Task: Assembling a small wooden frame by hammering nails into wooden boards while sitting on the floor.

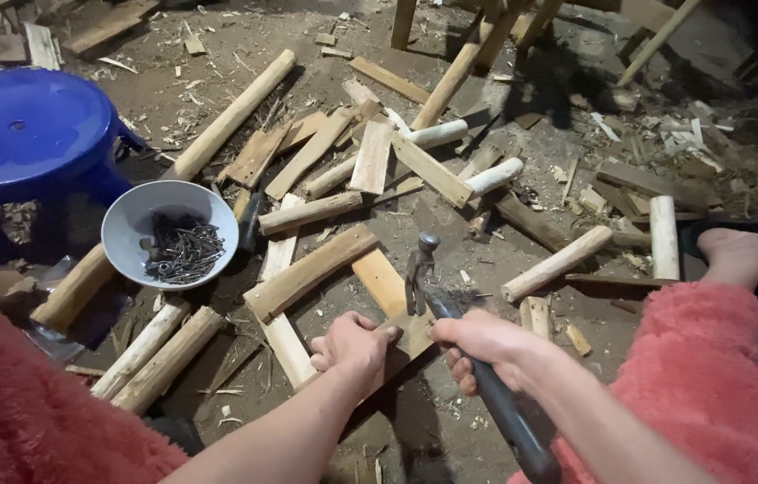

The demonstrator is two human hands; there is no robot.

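Landmark: flat wooden board [407, 336] on the dirt floor [424, 421].
Left hand [354, 345]: rested on the board's near-left part, fingers curled and pressing down on it; grasp around nothing else.
Right hand [485, 345]: closed around the dark handle of a claw hammer [450, 314], just right of the board.
Hammer head: stood over the board's far edge, claw side down, contact unclear.
Bowl of nails [170, 231]: grey, well left of and beyond the board.
Blue stool [25, 134]: farther left than the bowl.
Surroundings: loose sticks and offcuts lay beyond the board.
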